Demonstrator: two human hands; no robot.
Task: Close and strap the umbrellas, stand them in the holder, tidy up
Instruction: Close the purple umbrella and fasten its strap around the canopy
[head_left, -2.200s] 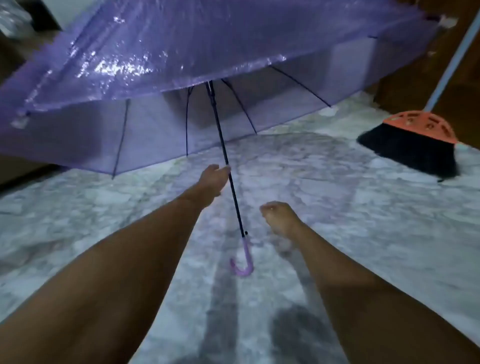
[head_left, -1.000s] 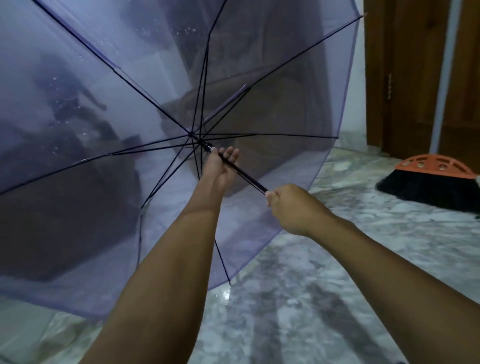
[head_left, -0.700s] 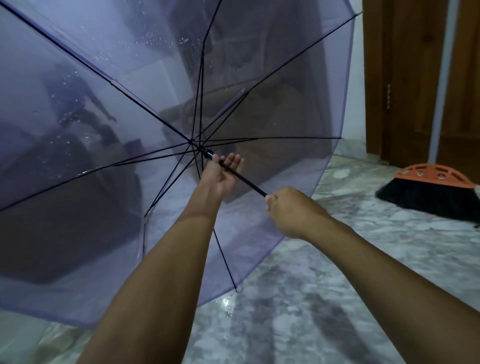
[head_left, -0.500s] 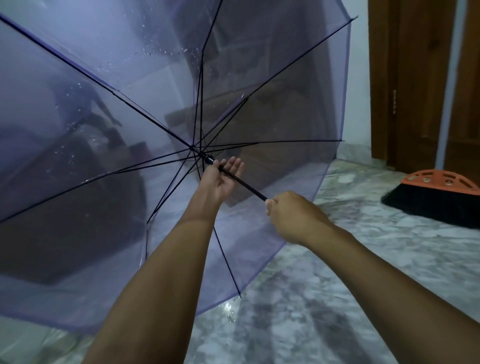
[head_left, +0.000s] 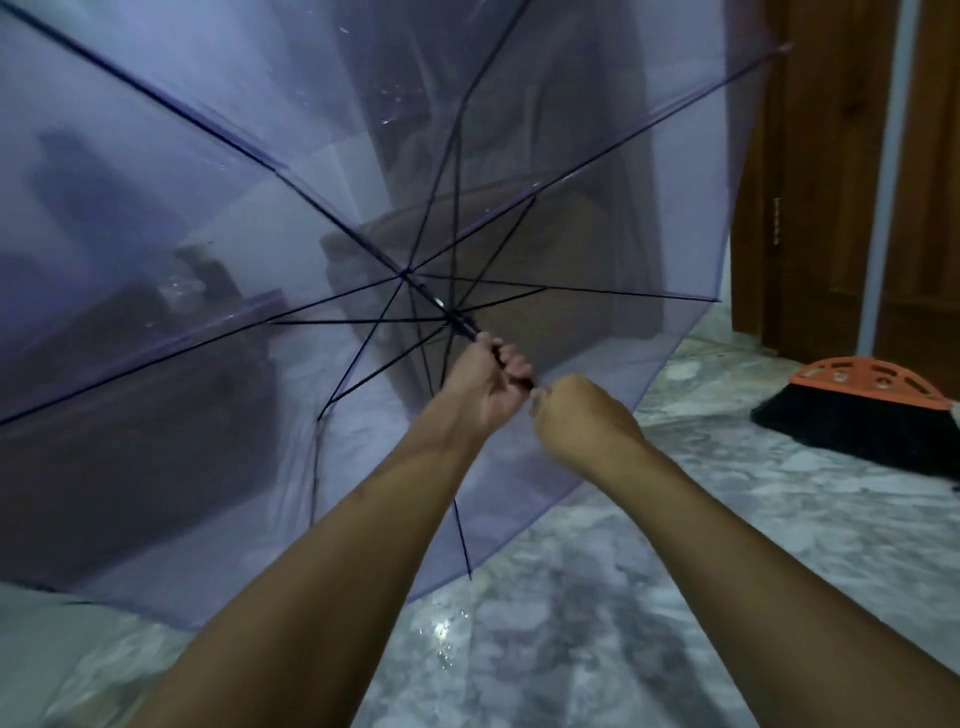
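Note:
A translucent purple umbrella (head_left: 218, 218) is held up in front of me, canopy facing away, its black ribs and stretchers spread around the hub. The canopy is partly slack, with the runner slid a little down the black shaft (head_left: 464, 327). My left hand (head_left: 488, 387) is closed around the shaft just below the runner. My right hand (head_left: 576, 415) is fisted right behind it, closed on the lower shaft; the handle is hidden inside or behind that fist. No holder is in view.
A broom with an orange head and black bristles (head_left: 857, 410) rests on the marble floor (head_left: 597, 649) at the right, its pale pole rising along a brown wooden door (head_left: 831, 171). Water drops glint on the floor below the canopy's edge.
My left hand went from open fingers near the hub to a closed grip lower on the shaft, right by my right hand. The runner has slid down and the ribs have slackened.

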